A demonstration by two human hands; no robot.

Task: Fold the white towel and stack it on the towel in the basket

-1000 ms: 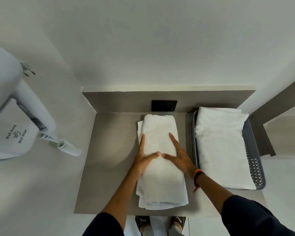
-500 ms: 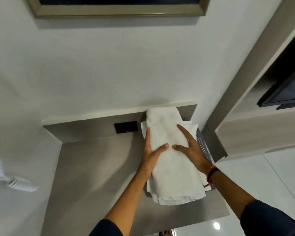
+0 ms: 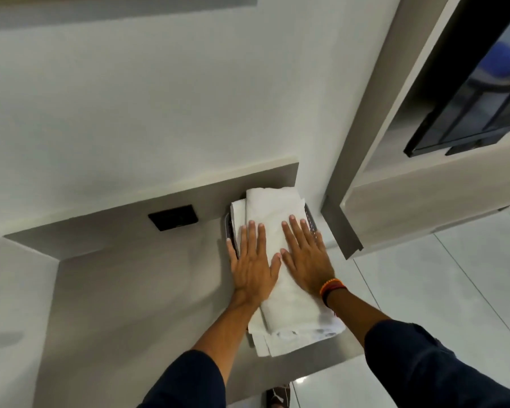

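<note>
Centre frame: left hand (image 3: 252, 267), right hand (image 3: 305, 260) spread flat (fingers extended) on folded white towel (image 3: 280, 213) atop grey basket (image 3: 310, 220).

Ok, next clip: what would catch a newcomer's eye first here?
Two bare hands, left hand and right hand, lie flat side by side on a folded white towel at the counter's right end. The towel sits in a grey perforated basket against the wall. A black wall socket stands to its left.
</note>
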